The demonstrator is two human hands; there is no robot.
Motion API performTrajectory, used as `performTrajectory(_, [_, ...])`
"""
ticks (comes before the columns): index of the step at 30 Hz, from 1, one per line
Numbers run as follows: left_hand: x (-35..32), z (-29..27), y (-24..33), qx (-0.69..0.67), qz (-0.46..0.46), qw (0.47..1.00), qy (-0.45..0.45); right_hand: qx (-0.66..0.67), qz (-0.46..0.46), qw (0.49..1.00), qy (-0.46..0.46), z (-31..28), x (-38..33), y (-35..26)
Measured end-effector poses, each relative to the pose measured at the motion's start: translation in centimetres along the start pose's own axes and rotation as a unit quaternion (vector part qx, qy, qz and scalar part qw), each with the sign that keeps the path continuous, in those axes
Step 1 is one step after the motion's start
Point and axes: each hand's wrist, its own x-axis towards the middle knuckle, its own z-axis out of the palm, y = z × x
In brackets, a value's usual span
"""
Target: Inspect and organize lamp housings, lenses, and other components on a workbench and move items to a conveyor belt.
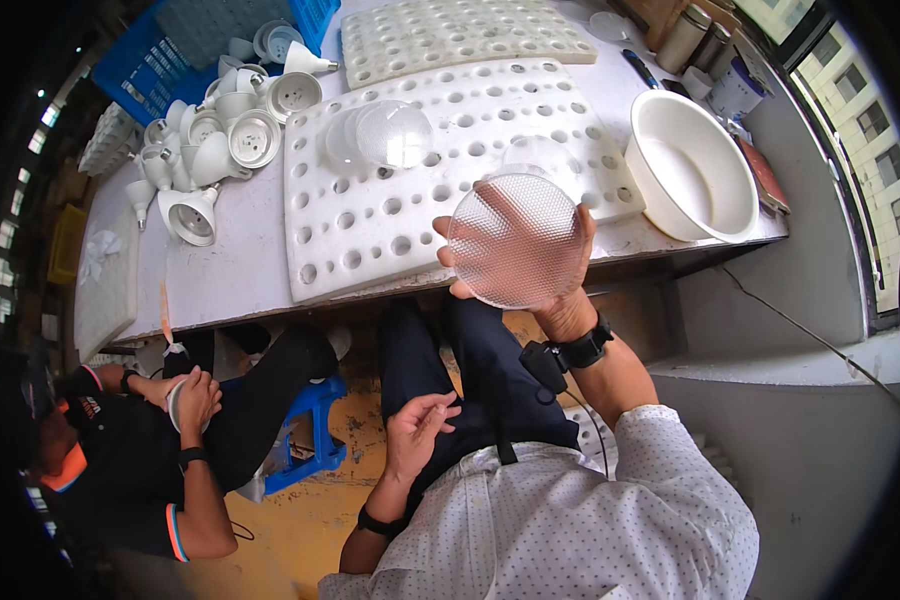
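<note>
A clear round disc with a fine honeycomb texture (515, 245) is held up in my right hand (568, 303). The fingers wrap behind it and round its edge, and the palm shows through. It is above the front edge of a white foam board with rows of round holes (315, 245). Several overlapping clear discs (395, 135) lie on that board, and more clear discs (540, 155) rest just behind the held one. Low over my lap is my left hand (418, 430), its fingers loosely bent and apart, with nothing visible in it.
White lamp housings (255, 138) are heaped at the left beside a blue crate (135, 85). A white basin (660, 205) stands at the right. Another holed foam board (470, 35) lies behind. At lower left, a co-worker's hands (198, 400) hold a round white part.
</note>
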Motion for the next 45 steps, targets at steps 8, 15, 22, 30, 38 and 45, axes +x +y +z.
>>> performTrajectory(8, [-1.2,0.5,2.1,0.043,0.073,0.996,0.029,0.091,0.073,0.993,-0.028,-1.8,-1.5,5.2])
performTrajectory(15, [-2.2,0.6,5.5,0.021,0.137,0.988,0.075,0.131,0.141,0.981,-0.008,-2.5,-2.5,9.3])
performTrajectory(22, [-2.8,-0.1,4.3,0.011,0.101,0.988,0.117,0.092,0.167,0.981,0.038,-3.1,-2.9,11.4])
performTrajectory(30, [-3.0,-0.5,3.7,0.010,0.110,0.984,0.139,0.132,0.193,0.972,0.027,-4.0,-2.9,12.9])
performTrajectory(38, [-3.4,0.0,4.2,-0.032,0.107,0.981,0.158,0.079,0.179,0.981,0.012,-1.7,-3.5,12.1])
performTrajectory(45, [-6.7,1.1,7.2,-0.029,0.319,0.932,0.169,-0.050,0.042,0.940,-0.336,9.3,-4.0,8.9])
